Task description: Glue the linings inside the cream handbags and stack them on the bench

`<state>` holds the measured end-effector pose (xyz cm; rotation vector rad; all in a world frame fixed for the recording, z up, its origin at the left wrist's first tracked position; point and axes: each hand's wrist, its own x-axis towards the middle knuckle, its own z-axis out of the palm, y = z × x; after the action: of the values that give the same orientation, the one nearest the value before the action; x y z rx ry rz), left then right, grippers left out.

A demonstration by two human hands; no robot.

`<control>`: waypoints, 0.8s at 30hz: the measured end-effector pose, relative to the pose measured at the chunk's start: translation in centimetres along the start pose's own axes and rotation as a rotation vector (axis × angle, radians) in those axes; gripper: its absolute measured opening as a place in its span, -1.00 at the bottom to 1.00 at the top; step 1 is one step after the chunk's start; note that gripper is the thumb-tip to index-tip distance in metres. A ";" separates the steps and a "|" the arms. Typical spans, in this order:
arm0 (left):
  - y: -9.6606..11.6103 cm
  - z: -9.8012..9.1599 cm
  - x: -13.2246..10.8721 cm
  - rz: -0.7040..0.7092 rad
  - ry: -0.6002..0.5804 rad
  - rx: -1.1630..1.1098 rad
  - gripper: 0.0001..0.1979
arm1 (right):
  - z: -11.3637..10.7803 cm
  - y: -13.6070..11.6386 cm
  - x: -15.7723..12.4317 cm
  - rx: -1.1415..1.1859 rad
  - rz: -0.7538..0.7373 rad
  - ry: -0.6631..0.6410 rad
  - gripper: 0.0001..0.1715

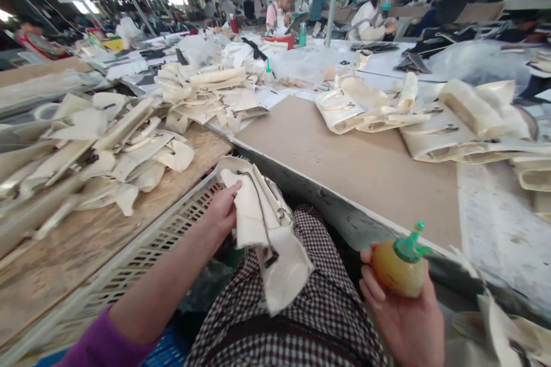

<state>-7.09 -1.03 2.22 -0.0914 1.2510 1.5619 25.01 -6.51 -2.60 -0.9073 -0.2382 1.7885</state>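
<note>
My left hand [221, 209] grips a cream fabric piece [267, 229] with a dark cord along it, held over my lap above a checked apron [318, 309]. My right hand [402, 312] is wrapped round a small yellow squeeze bottle [398, 268] with a green nozzle pointing up, just below the table's front edge. The two hands are about a forearm's length apart.
A brown worktable [357, 160] lies ahead with cream fabric pieces [434, 117] piled at its right and back. More pieces [86, 149] cover a wooden bench at left. A white plastic crate [142, 252] sits by my left arm. Other people work at far tables.
</note>
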 end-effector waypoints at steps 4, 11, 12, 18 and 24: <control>-1.1 0.2 -0.7 0.057 0.063 -0.109 -0.77 | 2.6 0.1 0.3 0.021 -0.079 -0.011 -0.43; -1.5 0.7 -3.7 -0.038 0.051 -0.179 -0.69 | 5.5 0.7 3.1 0.117 -0.280 -0.035 -0.38; -1.5 0.7 -4.2 -0.055 0.039 -0.182 -0.67 | 5.8 0.6 3.5 0.127 -0.305 -0.050 -0.38; -1.1 0.8 -6.7 -0.051 0.020 -0.242 -0.64 | 7.2 -0.8 5.7 0.161 -0.386 -0.119 -0.41; -1.1 1.1 -9.9 -0.085 0.072 -0.240 -0.62 | 7.7 -1.2 6.4 0.153 -0.380 -0.129 -0.36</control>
<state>-1.59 -7.03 8.12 -0.3534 1.0958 1.6401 19.79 1.53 0.43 -0.5926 -0.3284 1.4887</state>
